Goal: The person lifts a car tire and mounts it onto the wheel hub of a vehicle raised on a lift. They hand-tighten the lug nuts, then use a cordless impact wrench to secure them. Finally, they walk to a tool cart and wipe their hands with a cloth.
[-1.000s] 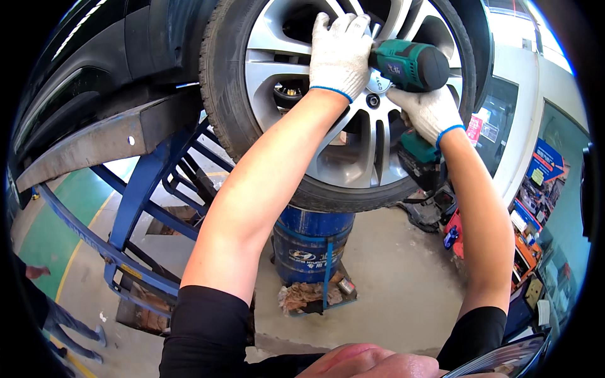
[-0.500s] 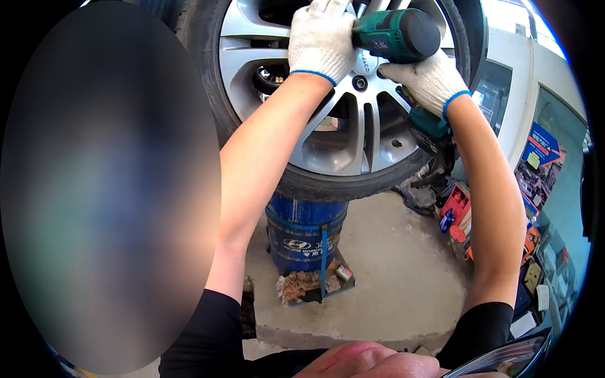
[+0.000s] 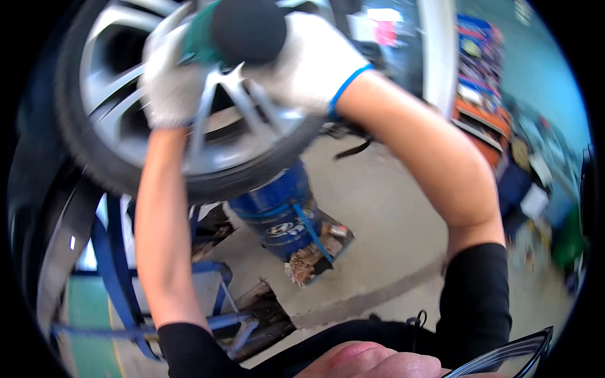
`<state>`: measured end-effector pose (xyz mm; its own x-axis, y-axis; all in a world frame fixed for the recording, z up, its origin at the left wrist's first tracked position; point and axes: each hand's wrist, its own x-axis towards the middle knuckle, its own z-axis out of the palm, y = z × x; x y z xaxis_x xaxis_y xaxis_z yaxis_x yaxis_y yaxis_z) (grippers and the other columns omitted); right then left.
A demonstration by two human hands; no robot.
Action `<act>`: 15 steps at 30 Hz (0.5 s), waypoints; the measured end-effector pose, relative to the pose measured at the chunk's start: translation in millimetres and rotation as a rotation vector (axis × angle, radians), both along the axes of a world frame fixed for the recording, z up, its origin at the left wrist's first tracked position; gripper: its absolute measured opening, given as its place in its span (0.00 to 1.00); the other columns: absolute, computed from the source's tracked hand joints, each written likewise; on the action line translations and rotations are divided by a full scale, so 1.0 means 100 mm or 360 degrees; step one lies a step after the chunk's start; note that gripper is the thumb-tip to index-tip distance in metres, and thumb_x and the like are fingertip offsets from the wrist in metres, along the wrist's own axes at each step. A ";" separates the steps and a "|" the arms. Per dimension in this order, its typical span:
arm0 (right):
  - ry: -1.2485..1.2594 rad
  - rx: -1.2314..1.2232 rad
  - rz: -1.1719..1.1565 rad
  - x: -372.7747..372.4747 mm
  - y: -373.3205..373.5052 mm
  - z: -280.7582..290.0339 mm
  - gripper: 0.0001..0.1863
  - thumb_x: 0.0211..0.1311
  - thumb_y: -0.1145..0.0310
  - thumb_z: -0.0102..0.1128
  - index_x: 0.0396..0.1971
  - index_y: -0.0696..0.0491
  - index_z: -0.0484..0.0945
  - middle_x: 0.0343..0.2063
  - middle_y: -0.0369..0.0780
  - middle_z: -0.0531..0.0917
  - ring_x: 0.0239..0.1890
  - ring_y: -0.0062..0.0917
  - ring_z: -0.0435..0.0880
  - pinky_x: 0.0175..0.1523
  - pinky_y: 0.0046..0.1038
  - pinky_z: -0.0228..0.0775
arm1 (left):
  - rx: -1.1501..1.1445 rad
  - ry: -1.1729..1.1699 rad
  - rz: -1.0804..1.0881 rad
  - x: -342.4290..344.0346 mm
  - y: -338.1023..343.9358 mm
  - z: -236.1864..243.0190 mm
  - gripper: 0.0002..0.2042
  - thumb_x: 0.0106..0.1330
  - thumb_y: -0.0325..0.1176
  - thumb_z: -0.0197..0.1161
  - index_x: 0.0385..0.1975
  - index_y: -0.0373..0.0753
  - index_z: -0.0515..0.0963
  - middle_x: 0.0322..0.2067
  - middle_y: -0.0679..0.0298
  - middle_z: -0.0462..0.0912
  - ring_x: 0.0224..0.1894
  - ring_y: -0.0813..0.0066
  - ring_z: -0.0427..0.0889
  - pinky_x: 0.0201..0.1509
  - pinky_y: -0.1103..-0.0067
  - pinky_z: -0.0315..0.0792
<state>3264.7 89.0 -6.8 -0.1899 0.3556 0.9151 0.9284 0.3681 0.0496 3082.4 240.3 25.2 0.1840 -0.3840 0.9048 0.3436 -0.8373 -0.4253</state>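
A silver alloy wheel (image 3: 217, 154) with a black tire (image 3: 252, 173) hangs raised before me, mounted at the dark body of a car. Over its spokes is a green and black cordless impact wrench (image 3: 249, 31), its rounded back end toward me. My right hand (image 3: 309, 63), in a white knit glove with a blue cuff edge, is closed round the wrench's handle, which it mostly hides. My left hand (image 3: 171, 82), gloved alike, is wrapped against the front part of the wrench. Motion blurs both hands. The wrench's tip and the lug bolts are hidden.
Below the tire stands a blue drum (image 3: 274, 208) with a blue strap, rags (image 3: 309, 261) and a can at its foot. A blue metal frame (image 3: 120, 264) is at lower left beside a floor pit. At right are an orange cabinet (image 3: 482, 129) and a poster (image 3: 479, 57).
The view has swung right, so wheel and drum sit further left. Both hands and the wrench have shifted left across the picture, still together. The blue frame has come into sight.
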 end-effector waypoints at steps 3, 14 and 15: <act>0.0142 -0.0235 0.0419 0.41 -0.44 -0.91 0.21 0.54 0.63 0.72 0.48 0.52 0.81 0.35 0.51 0.89 0.39 0.49 0.89 0.46 0.43 0.83 | -0.0871 0.0484 -0.0586 0.21 -0.33 -0.94 0.20 0.60 0.26 0.73 0.53 0.37 0.84 0.56 0.52 0.85 0.59 0.53 0.84 0.65 0.64 0.76; 0.1203 -0.1313 0.0214 2.27 -2.52 -4.40 0.29 0.57 0.65 0.74 0.61 0.50 0.78 0.43 0.49 0.89 0.45 0.47 0.87 0.53 0.38 0.81 | -0.1760 0.1940 -0.0848 2.52 -1.99 -4.06 0.32 0.53 0.27 0.77 0.61 0.42 0.77 0.51 0.51 0.84 0.54 0.49 0.85 0.60 0.65 0.80; 0.1323 -0.1396 0.0165 2.50 -2.75 -4.53 0.25 0.57 0.63 0.76 0.54 0.52 0.82 0.43 0.49 0.88 0.45 0.46 0.87 0.54 0.37 0.81 | -0.1829 0.2026 -0.0906 2.83 -2.12 -4.26 0.32 0.53 0.27 0.77 0.61 0.42 0.77 0.51 0.51 0.84 0.55 0.49 0.85 0.60 0.65 0.80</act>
